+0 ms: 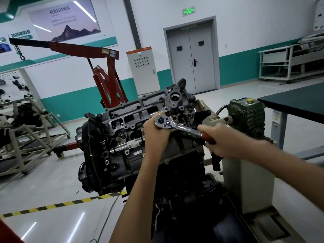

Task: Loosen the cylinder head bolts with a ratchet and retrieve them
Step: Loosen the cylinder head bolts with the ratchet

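A chrome ratchet point(177, 126) with a red handle lies across the top of the grey cylinder head point(133, 113) of an engine on a stand. My left hand point(155, 132) is cupped around the ratchet's round head from below and holds it over the cylinder head. My right hand point(220, 139) grips the red handle at the right. Whatever socket and bolt sit under the ratchet head are hidden by my left hand. Several dark bolt heads point(138, 107) show along the cylinder head's upper rail.
A second chrome bar tool point(128, 145) rests on the engine's side. A red engine crane point(108, 81) stands behind. The green gearbox point(249, 111) of the stand is at the right, beside a dark-topped table point(298, 100). Racks stand at left.
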